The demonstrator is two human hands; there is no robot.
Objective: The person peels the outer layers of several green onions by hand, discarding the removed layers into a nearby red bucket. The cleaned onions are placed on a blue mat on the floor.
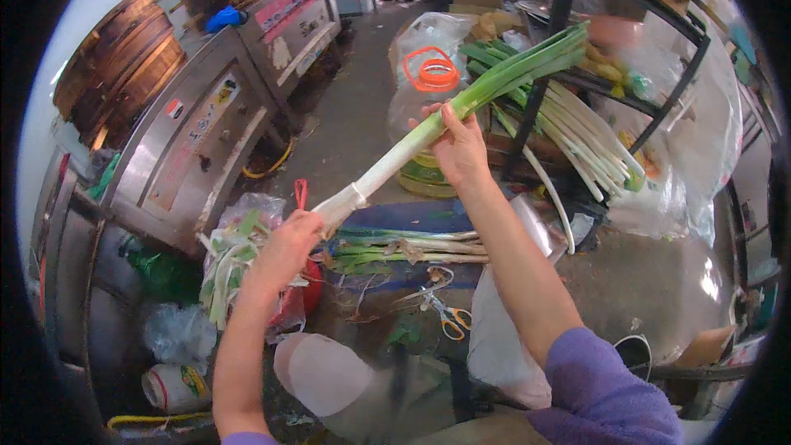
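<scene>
A long leek or large green onion is held diagonally, its green top towards the upper right. My left hand grips the lower white end, where a loose outer layer shows. My right hand holds the stalk near where the white turns green. Several green onions lie below on a blue surface. Scissors with orange-and-white handles lie beyond my knees, near loose trimmings. A pile of leafy trimmings is beside my left hand. More long onions rest at the right.
A clear plastic jug with an orange cap and handle stands ahead. A black metal rack is at the right, with plastic bags around it. Stainless steel cabinets and wooden steamers line the left. A tin can lies at lower left.
</scene>
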